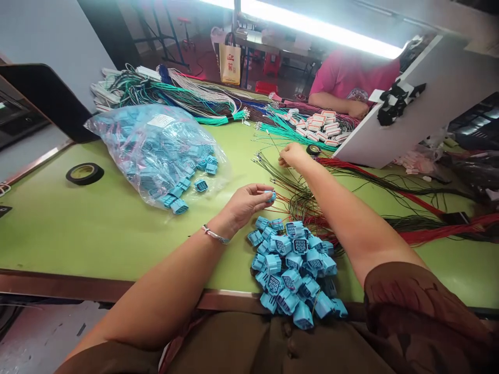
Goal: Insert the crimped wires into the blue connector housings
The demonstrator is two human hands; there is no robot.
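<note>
Above the green table (78, 228), my left hand (244, 205) pinches a small blue connector (270, 196) between thumb and fingertips, the fingers curled narrowly around it so only its end shows. It sits just past the near pile of blue connectors (294, 272), which lies at the table's front edge between my two forearms. My right hand (292, 155) reaches farther out and its fingers are drawn together over the tips of the thin dark wires (296, 192); I cannot tell whether a wire is actually caught between them.

Around the hands: a clear bag of blue connectors (156, 150) lies to the left, open toward me with a few pieces spilled at its mouth. A roll of black tape (84, 173) sits well apart on the far left. Red wires (440, 228) run off to the right beside the dark ones, and teal wires (284, 130) fan out beyond my right hand. A white board (421, 109) leans at the right, and another person in a pink shirt (351, 75) rests an arm across the table behind white labelled connectors (323, 127).

The held connector points right, toward the wire bundle; its long axis I cannot make out under the fingers. The dark wires run lengthwise from their bare tips at upper left to lower right, crossing under my right forearm.
</note>
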